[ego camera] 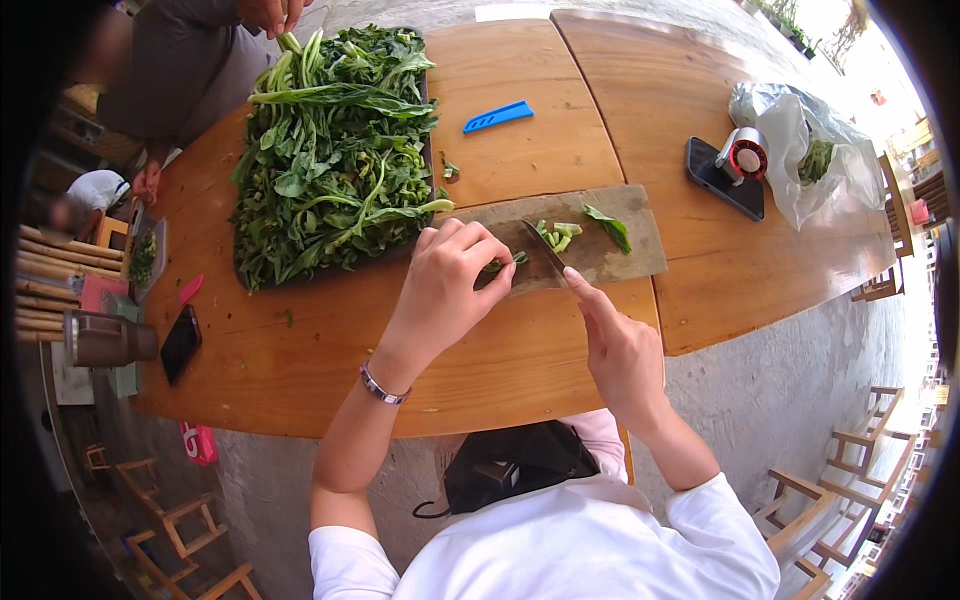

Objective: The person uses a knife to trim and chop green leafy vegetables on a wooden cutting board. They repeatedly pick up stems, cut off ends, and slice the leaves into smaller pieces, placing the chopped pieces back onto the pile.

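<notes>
My right hand [619, 341] grips a small knife [546, 247], its blade slanting up and left over a worn wooden cutting board [645, 225]. Close to the blade on the left, my left hand [459, 281] holds leafy greens [517, 259] against the board, mostly hidden under the fingers. Cut pale-green stem pieces [561, 235] lie just right of the blade, and a loose green leaf [609, 227] rests farther right. Beyond my left hand, a dark tray [430, 150] is heaped with leafy greens [330, 165]. A blue knife sheath [499, 117] lies on the wooden table [525, 60].
Across the tray, a person's hand [274, 13] touches stems. At right are a phone [724, 180], a small round device [748, 159] and a plastic bag [825, 150]. At left lie a dark phone [181, 345], a pink object [192, 289] and a brown tumbler [109, 339].
</notes>
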The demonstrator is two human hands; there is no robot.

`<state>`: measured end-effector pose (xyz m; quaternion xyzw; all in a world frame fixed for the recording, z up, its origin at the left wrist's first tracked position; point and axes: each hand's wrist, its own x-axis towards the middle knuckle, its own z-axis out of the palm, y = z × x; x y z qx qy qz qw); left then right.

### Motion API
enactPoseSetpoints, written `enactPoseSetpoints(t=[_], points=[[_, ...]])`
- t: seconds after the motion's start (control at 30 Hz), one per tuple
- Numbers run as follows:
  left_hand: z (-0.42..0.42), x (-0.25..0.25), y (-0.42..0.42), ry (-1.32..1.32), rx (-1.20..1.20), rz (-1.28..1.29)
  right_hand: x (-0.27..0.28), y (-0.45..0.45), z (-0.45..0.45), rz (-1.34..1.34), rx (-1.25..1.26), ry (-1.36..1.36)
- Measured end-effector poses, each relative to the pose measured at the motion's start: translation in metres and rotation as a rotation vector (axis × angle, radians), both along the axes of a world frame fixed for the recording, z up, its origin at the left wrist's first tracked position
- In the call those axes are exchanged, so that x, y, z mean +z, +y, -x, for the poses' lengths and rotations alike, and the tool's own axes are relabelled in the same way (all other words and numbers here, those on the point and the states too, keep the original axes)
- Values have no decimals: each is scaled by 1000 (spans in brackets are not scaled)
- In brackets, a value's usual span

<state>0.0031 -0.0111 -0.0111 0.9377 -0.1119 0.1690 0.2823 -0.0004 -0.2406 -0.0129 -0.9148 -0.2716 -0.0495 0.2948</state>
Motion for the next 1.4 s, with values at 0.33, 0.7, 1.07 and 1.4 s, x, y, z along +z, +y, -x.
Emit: enactPoseSetpoints(t=[0.33, 0.7, 1.07, 1.4], points=[[0, -1, 0, 15, 17, 23, -13, 22, 4, 78, 28, -44], [1, 2, 4, 53, -24, 52, -1, 2, 1, -5, -35, 12], [0, 2, 2, 44, -7, 72, -15, 26, 8, 138, -11, -66], [0, 1, 6, 48, -56, 108, -4, 8, 4, 26, -55, 12]])
